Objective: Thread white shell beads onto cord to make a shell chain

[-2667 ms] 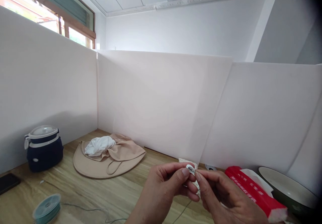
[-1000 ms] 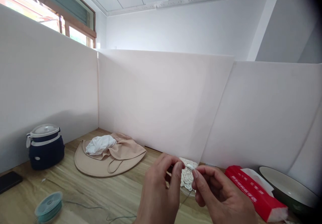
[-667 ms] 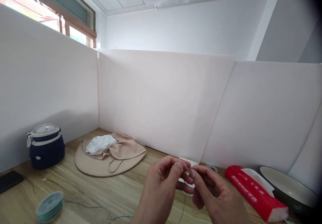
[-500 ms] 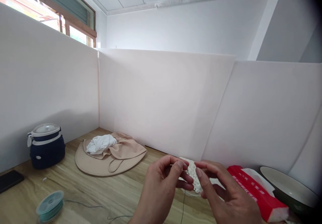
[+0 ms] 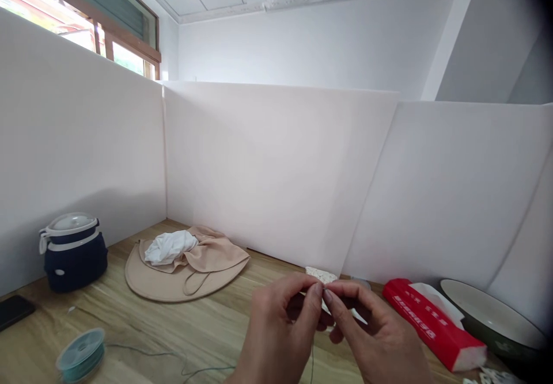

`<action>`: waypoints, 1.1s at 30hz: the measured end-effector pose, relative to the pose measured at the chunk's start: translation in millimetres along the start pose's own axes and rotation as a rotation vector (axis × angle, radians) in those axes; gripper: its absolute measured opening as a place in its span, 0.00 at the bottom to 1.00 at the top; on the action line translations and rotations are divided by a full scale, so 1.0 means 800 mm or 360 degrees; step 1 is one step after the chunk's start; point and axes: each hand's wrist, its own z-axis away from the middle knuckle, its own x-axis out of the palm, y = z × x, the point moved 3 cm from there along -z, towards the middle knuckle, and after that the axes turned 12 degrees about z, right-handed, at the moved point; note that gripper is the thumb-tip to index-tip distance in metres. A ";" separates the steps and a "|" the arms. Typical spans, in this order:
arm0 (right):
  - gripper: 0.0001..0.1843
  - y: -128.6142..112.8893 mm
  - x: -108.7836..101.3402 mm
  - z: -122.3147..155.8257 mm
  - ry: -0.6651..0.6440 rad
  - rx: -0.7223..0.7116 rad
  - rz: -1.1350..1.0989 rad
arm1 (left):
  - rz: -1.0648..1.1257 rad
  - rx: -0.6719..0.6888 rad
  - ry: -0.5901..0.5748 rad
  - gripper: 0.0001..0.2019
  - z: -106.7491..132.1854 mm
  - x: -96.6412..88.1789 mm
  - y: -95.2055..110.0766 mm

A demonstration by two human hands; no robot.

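My left hand [image 5: 276,332] and my right hand [image 5: 371,332] meet at the fingertips, low in the middle of the view. Between them they pinch a white knotted cord strip [image 5: 318,274], and most of it is hidden behind my fingers. A thin grey-green cord [image 5: 311,361] hangs below my hands. A similar cord [image 5: 142,352] lies on the table, running from a teal spool [image 5: 80,354] at the lower left, and I cannot tell if the two are joined.
A red tissue box [image 5: 432,323] and a dark green bowl [image 5: 492,315] stand to the right. On the left are a beige sun hat [image 5: 173,283] under white cloth, a navy lidded food container [image 5: 73,254] and a black phone [image 5: 12,311]. White partitions [image 5: 268,171] edge the wooden table [image 5: 181,332].
My hands have drawn closer, and the fingertips now meet over the white strip. Less of the strip shows than half a second ago.
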 end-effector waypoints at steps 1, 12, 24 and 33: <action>0.14 -0.001 0.000 0.000 -0.0016 0.0018 -0.0020 | -0.0030 0.0038 0.0012 0.10 0.001 0.000 0.000; 0.15 0.010 -0.002 -0.009 -0.0256 0.0181 -0.0673 | 0.0414 -0.0266 -0.0129 0.13 -0.003 0.006 -0.006; 0.13 0.008 -0.003 -0.009 -0.0252 0.0175 -0.0959 | 0.0558 -0.0429 -0.0152 0.07 -0.009 0.002 -0.012; 0.13 0.017 -0.011 -0.016 -0.0436 0.0088 -0.0462 | 0.0685 -0.0252 0.0012 0.09 -0.013 -0.009 -0.011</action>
